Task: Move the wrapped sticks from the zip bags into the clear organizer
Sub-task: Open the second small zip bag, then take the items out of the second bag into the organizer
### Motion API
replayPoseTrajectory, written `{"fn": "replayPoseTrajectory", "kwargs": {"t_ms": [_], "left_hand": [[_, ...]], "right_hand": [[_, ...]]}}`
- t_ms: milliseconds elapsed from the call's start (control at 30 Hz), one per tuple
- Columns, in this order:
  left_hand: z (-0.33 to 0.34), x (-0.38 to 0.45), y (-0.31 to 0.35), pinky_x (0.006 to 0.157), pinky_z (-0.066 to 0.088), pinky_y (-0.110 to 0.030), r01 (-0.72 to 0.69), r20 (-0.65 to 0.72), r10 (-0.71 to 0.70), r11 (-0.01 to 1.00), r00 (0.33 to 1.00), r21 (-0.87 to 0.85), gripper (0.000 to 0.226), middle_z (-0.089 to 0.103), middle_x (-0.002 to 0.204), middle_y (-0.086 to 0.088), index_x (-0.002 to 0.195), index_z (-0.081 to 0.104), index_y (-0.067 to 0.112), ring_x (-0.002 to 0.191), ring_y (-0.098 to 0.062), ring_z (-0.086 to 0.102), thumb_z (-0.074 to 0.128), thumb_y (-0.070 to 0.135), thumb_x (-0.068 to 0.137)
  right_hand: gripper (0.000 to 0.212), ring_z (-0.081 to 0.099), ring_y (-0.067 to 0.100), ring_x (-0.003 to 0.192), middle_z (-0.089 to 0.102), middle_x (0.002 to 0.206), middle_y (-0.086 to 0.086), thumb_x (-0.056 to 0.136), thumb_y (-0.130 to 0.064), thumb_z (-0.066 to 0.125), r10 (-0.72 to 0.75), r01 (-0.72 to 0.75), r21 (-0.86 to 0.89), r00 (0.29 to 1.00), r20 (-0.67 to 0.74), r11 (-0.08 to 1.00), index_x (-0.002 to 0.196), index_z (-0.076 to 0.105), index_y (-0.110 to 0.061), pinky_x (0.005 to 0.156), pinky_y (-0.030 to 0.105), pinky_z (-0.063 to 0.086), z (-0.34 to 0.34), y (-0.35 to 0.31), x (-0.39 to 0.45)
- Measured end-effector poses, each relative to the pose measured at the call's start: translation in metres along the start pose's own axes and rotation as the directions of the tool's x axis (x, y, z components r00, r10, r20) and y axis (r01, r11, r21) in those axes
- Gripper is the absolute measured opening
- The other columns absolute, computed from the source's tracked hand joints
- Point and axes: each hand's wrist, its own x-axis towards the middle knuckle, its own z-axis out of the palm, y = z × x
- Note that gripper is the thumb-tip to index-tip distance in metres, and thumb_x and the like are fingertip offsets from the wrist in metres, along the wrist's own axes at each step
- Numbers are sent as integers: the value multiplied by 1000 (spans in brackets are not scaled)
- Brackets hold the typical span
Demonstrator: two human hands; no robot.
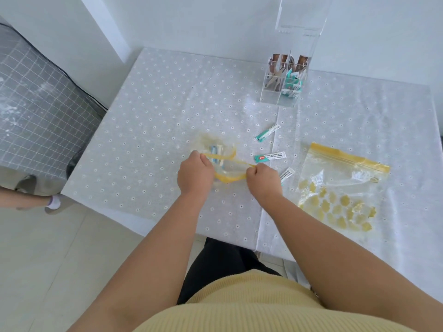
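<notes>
At the centre of the frame, the left hand and right hand are each pinched shut on the yellow zip rim of a crinkled clear plastic zip bag, pulling its mouth wide over blue-and-white wrapped sticks inside. Three flat teal-and-white wrapped sticks lie loose just right of it on the worktop with its daisy-dotted cloth, beside a second, flat zip bag printed with yellow shapes. In the upper right stands the tall clear acrylic organizer, its compartments holding brown and teal sticks.
</notes>
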Motion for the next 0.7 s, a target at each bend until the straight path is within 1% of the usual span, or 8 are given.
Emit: {"fn": "replayPoseTrajectory", "kwargs": {"t_ms": [133, 233, 333, 400, 467, 533, 600, 700], "left_hand": [[-13, -1, -20, 45, 21, -27, -93, -15, 93, 996, 996, 9, 28, 39, 56, 3, 63, 38, 17, 51, -19, 35, 48, 20, 89], [-15, -5, -29, 47, 35, -30, -240, -28, 239, 969, 971, -57, 22, 45, 74, 3, 68, 43, 17, 57, -18, 46, 57, 12, 83], [-9, -4, -37, 58, 52, -39, -407, 46, 418, 900, 907, -153, 20, 46, 99, 6, 78, 57, 17, 71, -20, 58, 55, -1, 84], [-4, 0, -37, 64, 53, -33, -437, 112, 459, 882, 881, -177, 37, 44, 115, 9, 94, 70, 27, 76, -18, 58, 50, -3, 87], [1, 6, -35, 71, 50, -29, -429, 172, 457, 886, 873, -175, 48, 43, 129, 8, 112, 71, 30, 79, -14, 57, 48, -3, 87], [3, 12, -31, 73, 51, -30, -435, 225, 463, 885, 857, -164, 52, 43, 139, 9, 125, 65, 29, 74, -12, 54, 48, 0, 86], [2, 17, -28, 77, 49, -30, -463, 293, 479, 877, 828, -127, 54, 44, 143, 10, 135, 56, 29, 81, -13, 56, 47, 4, 87], [4, 19, -25, 84, 36, -29, -560, 272, 517, 821, 812, 111, 55, 53, 137, 14, 138, 50, 36, 103, -21, 45, 47, 16, 87]], "right_hand": [[25, 55, 35, 80, 57, 85, 18, 92, -24, 37, 64, -64, -18, 998, -15, 998, 76, 50, -7, 63, 31, 37, -19, 6, 13], [15, 55, 31, 74, 60, 83, 11, 85, -23, 46, 57, -59, -33, 997, -57, 998, 72, 44, -15, 56, 29, 37, -21, 7, 13], [6, 57, 32, 74, 59, 81, 9, 81, -10, 48, -152, 146, -128, 987, -42, 981, 84, 48, -15, 57, 31, 42, -18, 1, 3], [18, 59, 32, 84, 62, 93, 8, 84, -7, 48, -317, 318, -220, 948, 40, 922, 96, 58, -16, 67, 35, 49, -11, -11, -3], [24, 60, 31, 91, 60, 101, 8, 88, -10, 47, -368, 388, -311, 922, 123, 867, 104, 65, -15, 73, 37, 52, 0, -27, -7], [17, 61, 31, 86, 57, 90, 8, 90, -15, 48, -267, 303, -337, 952, 151, 891, 89, 64, -9, 66, 33, 47, 8, -39, -1], [24, 59, 29, 81, 54, 83, 8, 91, -25, 52, -110, 144, -252, 984, 143, 957, 72, 51, -10, 64, 29, 42, 11, -48, 10], [33, 61, 28, 91, 59, 92, 9, 86, -40, 64, -55, 78, -195, 991, 122, 978, 77, 49, -13, 67, 30, 42, 12, -57, 26]]}}
